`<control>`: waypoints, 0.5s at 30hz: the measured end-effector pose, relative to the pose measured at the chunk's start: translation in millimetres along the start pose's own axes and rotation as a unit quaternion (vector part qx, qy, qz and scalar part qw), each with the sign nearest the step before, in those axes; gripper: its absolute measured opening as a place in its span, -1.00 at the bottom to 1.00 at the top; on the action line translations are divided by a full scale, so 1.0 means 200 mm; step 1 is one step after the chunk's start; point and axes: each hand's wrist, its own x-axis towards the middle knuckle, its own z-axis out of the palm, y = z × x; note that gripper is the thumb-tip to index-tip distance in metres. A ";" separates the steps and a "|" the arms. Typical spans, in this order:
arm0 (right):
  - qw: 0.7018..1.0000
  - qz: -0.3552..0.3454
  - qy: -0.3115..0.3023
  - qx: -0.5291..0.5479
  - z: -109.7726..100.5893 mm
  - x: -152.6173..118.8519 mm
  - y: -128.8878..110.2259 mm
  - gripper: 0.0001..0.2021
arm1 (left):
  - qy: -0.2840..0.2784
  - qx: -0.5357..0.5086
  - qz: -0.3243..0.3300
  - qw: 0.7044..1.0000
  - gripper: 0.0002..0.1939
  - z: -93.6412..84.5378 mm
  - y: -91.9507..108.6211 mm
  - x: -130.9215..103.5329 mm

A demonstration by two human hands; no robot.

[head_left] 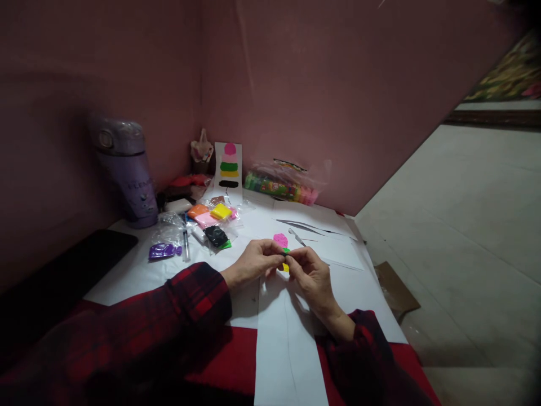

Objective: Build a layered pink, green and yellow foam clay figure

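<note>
My left hand [257, 260] and my right hand [310, 276] meet over a white paper strip [284, 338]. Between their fingertips they pinch a small dark piece of modelling clay [285, 253], mostly covered by the fingers. On the strip, beyond my hands, lies a pink clay patch [280, 240]. Bits of green and a yellow clay patch [286, 268] show around the fingers; the rest of them is hidden. A thin line runs down the strip's near part. Just past my right hand, a pen [297, 237] rests on white paper.
Bagged clay lies to the left: purple [164, 251], black [216, 236], yellow [221, 211] and orange [198, 211]. A purple bottle [131, 175] stands behind them. Against the wall lean a card with coloured bands [229, 158] and a bag of colourful sticks [279, 186]. The table's edge is at right.
</note>
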 end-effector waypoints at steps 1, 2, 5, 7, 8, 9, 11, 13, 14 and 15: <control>1.000 0.002 0.005 -0.005 0.00 0.00 0.00 -0.90 | 0.004 -0.001 -0.003 1.000 -0.75 0.00 0.00 0.00; 1.000 0.004 0.011 -0.009 0.00 0.00 0.00 -0.90 | 0.011 -0.004 -0.006 1.000 -0.76 0.00 0.00 0.00; 0.999 0.016 0.039 -0.013 0.00 0.01 0.00 -0.88 | 0.042 -0.015 -0.009 0.999 -0.80 0.00 0.01 0.01; 0.998 0.027 0.063 -0.008 0.00 0.01 -0.01 -0.85 | 0.073 -0.022 -0.006 0.997 -0.83 0.00 0.02 0.01; 0.997 0.033 0.075 -0.003 0.01 0.02 -0.01 -0.84 | 0.086 -0.026 -0.003 0.996 -0.84 -0.01 0.02 0.01; 0.996 0.039 0.084 0.003 0.01 0.02 -0.01 -0.84 | 0.095 -0.031 0.000 0.995 -0.84 -0.01 0.02 0.01; 0.995 0.049 0.088 0.012 0.01 0.02 -0.02 -0.83 | 0.093 -0.041 0.006 0.995 -0.81 -0.02 0.02 0.01; 0.996 0.056 0.074 0.018 0.00 0.03 -0.01 -0.83 | 0.068 -0.048 0.006 0.997 -0.74 -0.02 0.02 0.01; 0.996 0.056 0.062 0.021 0.00 0.03 -0.01 -0.83 | 0.049 -0.050 0.004 0.998 -0.69 -0.02 0.01 0.01; 0.997 0.054 0.048 0.025 0.00 0.02 -0.01 -0.83 | 0.030 -0.049 0.000 0.998 -0.64 -0.02 0.01 0.00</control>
